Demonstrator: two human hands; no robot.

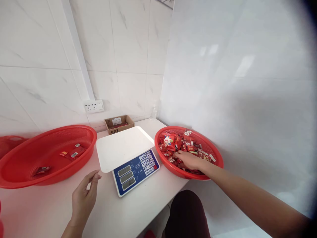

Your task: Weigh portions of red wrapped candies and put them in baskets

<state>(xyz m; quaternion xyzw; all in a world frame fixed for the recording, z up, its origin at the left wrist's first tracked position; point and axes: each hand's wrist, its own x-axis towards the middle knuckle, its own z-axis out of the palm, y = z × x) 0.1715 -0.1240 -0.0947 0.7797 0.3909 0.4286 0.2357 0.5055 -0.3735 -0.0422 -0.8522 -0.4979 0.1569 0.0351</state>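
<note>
My right hand reaches into the red plastic basket on the right, fingers together and bent down among small red wrapped packets. Its fingertips are hidden, so what they hold, if anything, does not show. Over the table, left of the scale, hovers my left hand, its thumb and fingers drawn together with nothing visible in them. Between the hands stands a digital scale with a blue keypad panel and a bare white weighing plate.
Another red basket on the left holds a few red packets. A small cardboard box with red contents sits behind the scale on the white table. A clear plastic object stands in the corner, and walls rise behind and right.
</note>
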